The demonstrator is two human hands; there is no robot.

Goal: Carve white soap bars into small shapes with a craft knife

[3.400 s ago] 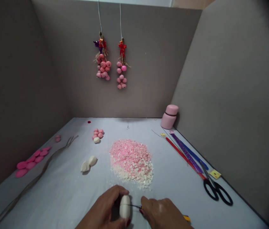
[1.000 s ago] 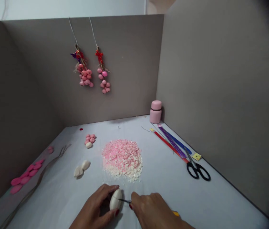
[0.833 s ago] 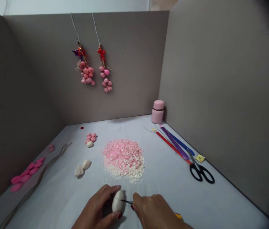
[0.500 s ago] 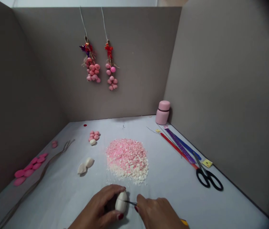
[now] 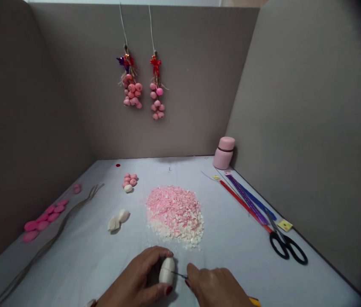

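Note:
At the near edge of the table my left hand point(image 5: 138, 279) is closed round a white egg-shaped piece point(image 5: 167, 270), thumb below and fingers over its top. My right hand point(image 5: 217, 288) pinches a thin knife point(image 5: 180, 275) with a yellow handle end point(image 5: 254, 301); its blade tip touches the right side of the white piece. Just beyond lies a heap of pink and white shavings point(image 5: 176, 213).
Two white pieces point(image 5: 118, 219) and a small cluster of pink pieces point(image 5: 130, 181) lie left of the heap. Flat pink pieces point(image 5: 44, 217) and brown strands point(image 5: 52, 238) are at far left. Black scissors point(image 5: 287, 245), coloured ribbons point(image 5: 247, 200) and a pink bottle point(image 5: 224, 152) line the right wall. Two pink hanging bunches point(image 5: 144, 87) are on the back wall.
My hands stay on the white piece and the knife; the piece has turned slightly in my left hand. The camera view has shifted, swinging right and back.

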